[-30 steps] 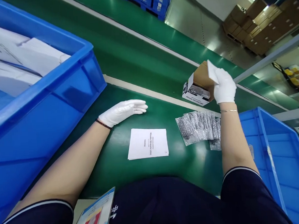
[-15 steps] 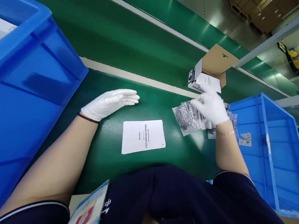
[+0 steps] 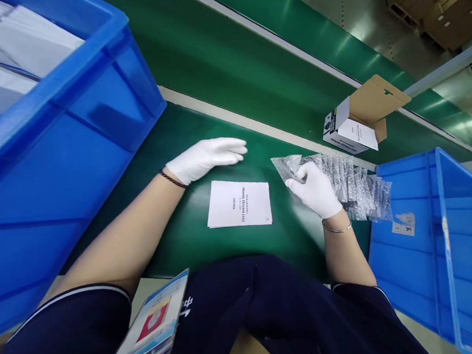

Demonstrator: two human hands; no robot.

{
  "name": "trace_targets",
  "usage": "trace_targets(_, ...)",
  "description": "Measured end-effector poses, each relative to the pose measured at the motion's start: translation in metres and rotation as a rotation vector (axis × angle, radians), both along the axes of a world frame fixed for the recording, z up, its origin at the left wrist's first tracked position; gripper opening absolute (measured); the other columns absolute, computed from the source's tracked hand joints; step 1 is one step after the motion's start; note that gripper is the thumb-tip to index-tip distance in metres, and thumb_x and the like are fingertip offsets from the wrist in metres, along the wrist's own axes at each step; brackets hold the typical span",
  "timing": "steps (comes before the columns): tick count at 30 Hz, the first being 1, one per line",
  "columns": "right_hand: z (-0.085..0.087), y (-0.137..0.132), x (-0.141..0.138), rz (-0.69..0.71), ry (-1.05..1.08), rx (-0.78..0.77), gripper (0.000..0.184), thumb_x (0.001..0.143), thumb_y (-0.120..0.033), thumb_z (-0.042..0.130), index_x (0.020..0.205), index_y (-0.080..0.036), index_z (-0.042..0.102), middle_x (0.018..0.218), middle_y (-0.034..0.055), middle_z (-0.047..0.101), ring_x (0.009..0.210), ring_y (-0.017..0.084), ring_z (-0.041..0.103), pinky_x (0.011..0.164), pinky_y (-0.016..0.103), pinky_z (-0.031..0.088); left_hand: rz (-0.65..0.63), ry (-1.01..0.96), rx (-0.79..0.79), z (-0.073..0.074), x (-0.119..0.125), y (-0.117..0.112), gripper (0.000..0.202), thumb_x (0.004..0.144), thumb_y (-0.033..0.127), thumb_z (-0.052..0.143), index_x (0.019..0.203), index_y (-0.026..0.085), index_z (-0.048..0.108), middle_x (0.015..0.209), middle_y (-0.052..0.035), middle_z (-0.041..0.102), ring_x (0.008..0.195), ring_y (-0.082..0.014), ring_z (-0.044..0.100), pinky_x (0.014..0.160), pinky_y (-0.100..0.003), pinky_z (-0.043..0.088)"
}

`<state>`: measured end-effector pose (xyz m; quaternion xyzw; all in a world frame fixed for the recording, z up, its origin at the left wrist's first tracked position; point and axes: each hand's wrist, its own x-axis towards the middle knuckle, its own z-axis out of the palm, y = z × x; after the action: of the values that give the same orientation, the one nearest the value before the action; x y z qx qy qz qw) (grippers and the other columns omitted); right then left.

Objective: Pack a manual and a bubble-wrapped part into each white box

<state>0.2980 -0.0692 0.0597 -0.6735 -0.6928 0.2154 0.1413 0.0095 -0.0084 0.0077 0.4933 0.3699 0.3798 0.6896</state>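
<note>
My right hand [image 3: 315, 189], in a white glove, pinches a clear plastic bag [image 3: 287, 166] at the left end of a row of similar bags [image 3: 351, 182]. What lies inside the bag cannot be made out. My left hand [image 3: 210, 158], also gloved, rests with its fingers stretched out and holds nothing. Just below it lies a small stack of white printed booklets [image 3: 238, 204] marked "Minute Stream 1000". Beyond the bags stands an open carton [image 3: 348, 131] with its brown lid raised and a white booklet [image 3: 361, 134] lying over its opening.
At the left a big blue crate [image 3: 94, 117] holds white flat items. Another blue crate [image 3: 411, 251] stands close on the right, beside my right forearm. A pale rail [image 3: 252, 123] crosses the green bench behind my hands. Stacked brown boxes [image 3: 434, 6] are on the floor far back.
My right hand has come away from the carton, down to the bags, and closed on the leftmost one. My left hand stays open above the booklets. The view has shifted.
</note>
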Motion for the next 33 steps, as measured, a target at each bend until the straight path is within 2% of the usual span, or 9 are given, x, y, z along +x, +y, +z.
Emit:
trace_targets(4,0.001,0.030,-0.031,0.141,0.301,-0.138,0.072,0.073,-0.037,0.072,0.139,-0.020,0.046,0.105,0.0059,0.071,0.098,0.028,0.069,0.088,0.045,0.058,-0.055,-0.021,0.026,0.010,0.031,-0.009,0.061,0.064,0.038,0.088,0.119,0.017,0.071,0.118,-0.0126,0.072,0.109,-0.0298,0.068,0.099,-0.045,0.054)
trace_targets(7,-0.014,0.057,-0.049,0.231,0.438,-0.215,0.094,0.069,-0.040,0.076,0.151,-0.016,0.037,0.107,0.0064,0.072,0.104,0.028,0.068,0.094,0.045,0.056,0.121,0.056,0.091,0.002,0.036,-0.006,0.044,0.065,0.044,0.085,0.096,0.015,0.075,0.104,-0.0099,0.075,0.103,-0.0290,0.069,0.094,-0.041,0.054)
trace_targets(12,-0.044,0.074,-0.054,0.256,0.528,-0.284,0.065,0.086,-0.064,0.056,0.134,-0.020,0.059,0.124,0.0087,0.070,0.111,0.027,0.067,0.093,0.042,0.057,0.326,0.134,0.122,-0.016,0.016,0.006,0.045,0.064,0.048,0.085,0.095,0.017,0.075,0.100,-0.0077,0.076,0.100,-0.0272,0.068,0.092,-0.038,0.054)
trace_targets(17,-0.055,0.075,-0.050,0.191,0.651,-0.332,0.055,0.070,-0.062,0.075,0.104,-0.019,0.068,0.098,0.0047,0.074,0.093,0.027,0.070,0.085,0.042,0.058,0.302,0.121,0.163,-0.019,0.009,0.015,0.051,0.067,0.052,0.083,0.099,0.013,0.074,0.106,-0.0115,0.075,0.102,-0.0279,0.068,0.096,-0.039,0.052)
trace_targets(22,-0.054,0.079,-0.051,0.239,0.603,-0.329,0.051,0.068,-0.058,0.079,0.103,-0.021,0.069,0.099,0.0024,0.073,0.093,0.026,0.068,0.085,0.041,0.056,0.291,0.208,0.222,-0.021,0.017,0.015,0.053,0.073,0.055,0.076,0.104,0.012,0.074,0.109,-0.0118,0.074,0.105,-0.0285,0.067,0.099,-0.041,0.051)
trace_targets(25,-0.059,0.082,-0.053,0.234,0.526,-0.257,0.046,0.064,-0.055,0.084,0.090,-0.020,0.069,0.088,0.0006,0.071,0.088,0.026,0.067,0.082,0.041,0.056,0.248,0.317,0.309,-0.024,0.017,0.018,0.059,0.080,0.058,0.069,0.117,0.013,0.070,0.123,-0.0132,0.070,0.116,-0.0299,0.064,0.106,-0.042,0.047)
trace_targets(28,-0.072,0.088,-0.050,0.135,0.724,-0.116,0.050,0.067,-0.061,0.081,0.091,-0.020,0.066,0.088,0.0011,0.070,0.088,0.025,0.067,0.078,0.040,0.057,0.242,0.520,0.397,-0.020,0.009,0.015,0.072,0.086,0.060,0.060,0.143,0.016,0.052,0.141,-0.0143,0.058,0.128,-0.0311,0.056,0.113,-0.045,0.041)
trace_targets(31,-0.089,0.096,-0.042,0.052,0.981,-0.030,0.057,0.074,-0.069,0.073,0.105,-0.023,0.062,0.096,0.0024,0.070,0.093,0.024,0.069,0.074,0.038,0.060,0.102,0.761,0.500,0.000,0.000,-0.008,0.075,0.088,0.061,0.056,0.152,0.023,0.041,0.148,-0.0107,0.051,0.133,-0.0325,0.052,0.115,-0.048,0.038)
trace_targets(33,-0.098,0.101,-0.037,0.025,1.083,-0.028,0.054,0.078,-0.069,0.071,0.107,-0.025,0.060,0.097,0.0020,0.069,0.094,0.023,0.070,0.070,0.035,0.060,-0.160,0.845,0.615,0.018,-0.001,-0.034,0.071,0.087,0.062,0.059,0.147,0.026,0.048,0.146,-0.0075,0.054,0.135,-0.0329,0.050,0.116,-0.046,0.037)
